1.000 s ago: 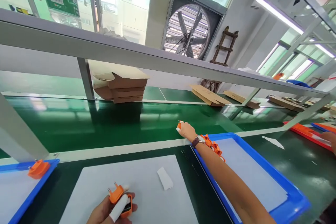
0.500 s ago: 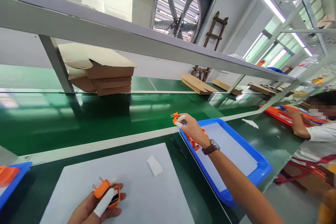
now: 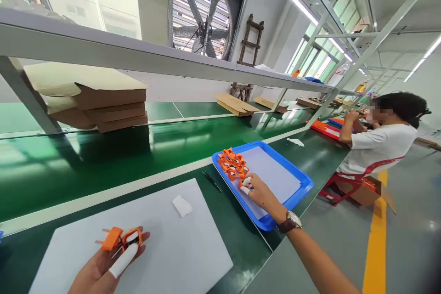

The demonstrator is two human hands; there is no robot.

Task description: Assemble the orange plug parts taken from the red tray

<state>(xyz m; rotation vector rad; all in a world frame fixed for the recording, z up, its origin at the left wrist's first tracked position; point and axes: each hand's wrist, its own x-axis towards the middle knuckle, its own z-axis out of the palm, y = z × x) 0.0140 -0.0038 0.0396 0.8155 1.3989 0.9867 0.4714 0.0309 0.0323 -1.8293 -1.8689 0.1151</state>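
Above a white sheet (image 3: 151, 239), my left hand (image 3: 103, 264) holds orange plug-adapter parts. One is a plug piece with two metal pins (image 3: 113, 239); beside it is an open orange housing (image 3: 132, 239) with white and black parts inside. A white finger cot covers my left thumb. My right hand (image 3: 262, 195), also wearing white finger cots and a wristwatch, pinches an orange plug adapter (image 3: 242, 183) over the blue tray (image 3: 305, 187). Several similar orange adapters (image 3: 231, 161) lie bunched at the tray's left end.
A dark thin tool (image 3: 212, 181) lies between sheet and tray. A torn white scrap (image 3: 182, 206) rests on the sheet. Stacked cardboard (image 3: 113, 105) stands beyond the green belt, under a long shelf (image 3: 193, 68). A co-worker (image 3: 382, 133) sits at the right by a red tray (image 3: 322, 129).
My right hand, with an orange adapter in its fingers, has come down from the tray's far corner to beside the bunched adapters. The view has turned right. My left hand keeps its parts.
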